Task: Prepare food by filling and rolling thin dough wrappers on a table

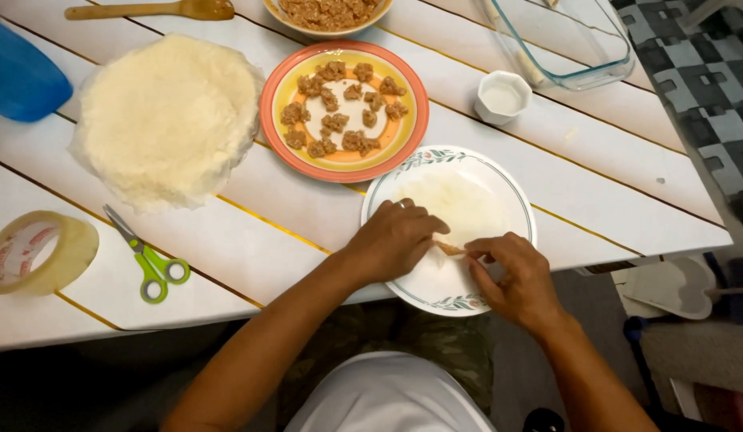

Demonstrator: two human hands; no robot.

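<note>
A white plate with a floral rim (511,192) lies near the table's front edge with a thin, translucent wrapper (459,204) spread on it. My left hand (395,238) and my right hand (515,276) meet over the plate's near side. Both pinch the wrapper's near edge around a small brown bit of filling (450,249) between my fingertips. To the left rests an orange and yellow plate (403,128) carrying several lumps of minced filling (343,108). A round stack of wrappers (167,116) lies further left.
Green-handled scissors (147,260) and a roll of tape (35,252) lie at the front left. A small white cup (502,96), a glass baking dish (571,40), a bowl of filling (327,12), a wooden spoon (155,10) and a blue object (19,76) stand at the back.
</note>
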